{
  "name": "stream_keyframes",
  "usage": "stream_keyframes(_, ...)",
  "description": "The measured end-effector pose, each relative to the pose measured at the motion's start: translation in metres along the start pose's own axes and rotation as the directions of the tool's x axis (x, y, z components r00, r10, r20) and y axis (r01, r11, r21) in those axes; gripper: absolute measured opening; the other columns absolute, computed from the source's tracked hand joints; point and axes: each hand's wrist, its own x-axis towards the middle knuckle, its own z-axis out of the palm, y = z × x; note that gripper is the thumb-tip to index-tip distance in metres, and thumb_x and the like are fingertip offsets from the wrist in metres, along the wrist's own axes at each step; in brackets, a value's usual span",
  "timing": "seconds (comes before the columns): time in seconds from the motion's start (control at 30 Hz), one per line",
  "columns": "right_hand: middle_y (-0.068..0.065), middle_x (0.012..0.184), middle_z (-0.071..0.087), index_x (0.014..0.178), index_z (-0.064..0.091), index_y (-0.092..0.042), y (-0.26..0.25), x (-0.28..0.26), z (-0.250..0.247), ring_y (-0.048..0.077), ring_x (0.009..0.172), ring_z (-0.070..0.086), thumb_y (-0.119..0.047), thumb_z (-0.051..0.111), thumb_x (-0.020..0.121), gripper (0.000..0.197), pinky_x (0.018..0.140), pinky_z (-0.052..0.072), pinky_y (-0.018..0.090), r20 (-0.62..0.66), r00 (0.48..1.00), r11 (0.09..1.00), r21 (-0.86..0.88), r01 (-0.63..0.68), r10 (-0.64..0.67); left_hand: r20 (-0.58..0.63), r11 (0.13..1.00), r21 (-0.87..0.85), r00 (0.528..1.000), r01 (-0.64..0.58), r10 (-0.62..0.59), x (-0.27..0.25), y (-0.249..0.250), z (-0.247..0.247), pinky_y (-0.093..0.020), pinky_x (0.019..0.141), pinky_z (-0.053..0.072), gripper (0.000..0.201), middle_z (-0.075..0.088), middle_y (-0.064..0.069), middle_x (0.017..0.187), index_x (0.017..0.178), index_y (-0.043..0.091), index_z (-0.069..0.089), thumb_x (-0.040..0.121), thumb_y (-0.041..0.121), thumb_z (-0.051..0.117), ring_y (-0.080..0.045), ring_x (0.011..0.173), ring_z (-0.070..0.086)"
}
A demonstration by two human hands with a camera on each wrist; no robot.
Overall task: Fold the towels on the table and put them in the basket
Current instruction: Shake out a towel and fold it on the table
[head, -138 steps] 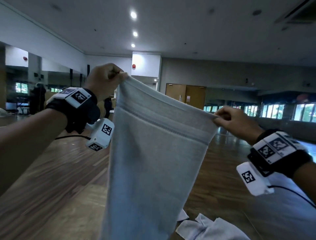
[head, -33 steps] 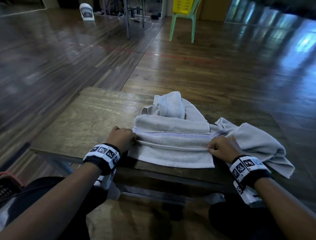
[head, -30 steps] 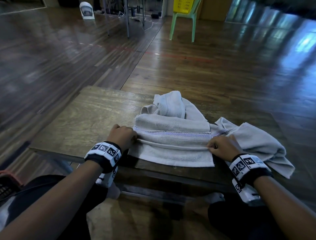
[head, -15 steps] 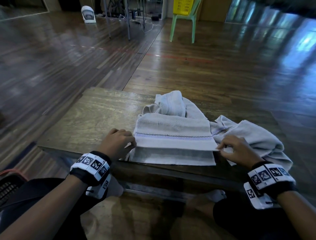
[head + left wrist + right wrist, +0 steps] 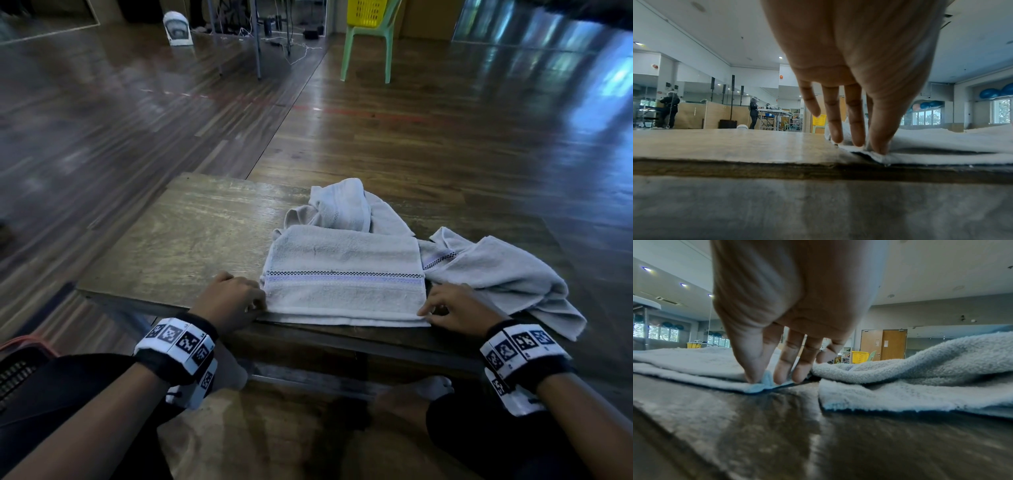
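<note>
An exercise hall or dance studio. Polished wood floor (image 5: 411, 137) fills the upper frame. Mirrored walls (image 5: 694, 92) stand at left, blue exercise balls (image 5: 990, 93) at upper right.

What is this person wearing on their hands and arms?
No sleeves or gloves. The left hand and right hand each have a black wrist strap carrying white blocks printed with black square markers, plus a white marked box underneath.
</note>
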Motion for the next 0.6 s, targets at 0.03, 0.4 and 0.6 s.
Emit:
stream_keyframes(0.03, -0.013, 0.083, 0.062, 0.087, 0.074, -0.033, -0.0006, 0.0, -0.0002, 0.002, 0.076, 0.058, -0.03, 0.073, 0.077, 0.01, 0.073, 0.047, 0.022, 0.006, 1.0, 1.0, 0.001, -0.001, 0.001, 0.007, 1.0, -0.005, 1.0, 0.001, -0.001, 0.0001, -0.0005, -0.0003, -0.029, 0.092, 0.03, 0.015, 0.064, 0.016, 0.105, 0.097, 0.033, 0.065, 0.087, 0.037, 0.054, -0.005, 0.101, 0.057)
stream_keyframes(0.4, -0.018, 0.083, 0.058, 0.094, 0.072, -0.029, -0.0048, -0.0016, -0.0036, 0.001, 0.078, 0.058, -0.033, 0.075, 0.073, 0.021, 0.068, 0.044, 0.014, 0.062, 0.998, 0.999, 0.046, -0.017, 0.014, 0.088, 0.998, 0.023, 0.995, -0.055, 0.053, -0.0045, 0.0005, -0.0035, -0.03, 0.095, 0.029, 0.028, 0.06, 0.019, 0.112, 0.107, 0.037, 0.063, 0.083, 0.049, 0.054, -0.003, 0.104, 0.055)
stream_keyframes(0.6, -0.021, 0.085, 0.054, 0.095, 0.068, -0.032, -0.0049, 0.0003, -0.0031, 0.001, 0.082, 0.055, -0.039, 0.076, 0.072, 0.025, 0.075, 0.047, 0.02, 0.105, 0.994, 1.0, 0.011, -0.026, 0.025, 0.083, 0.994, 0.059, 0.993, -0.089, 0.084, -0.0008, 0.001, 0.0003, -0.029, 0.094, 0.03, 0.027, 0.06, 0.015, 0.113, 0.11, 0.033, 0.058, 0.083, 0.038, 0.057, -0.008, 0.107, 0.055)
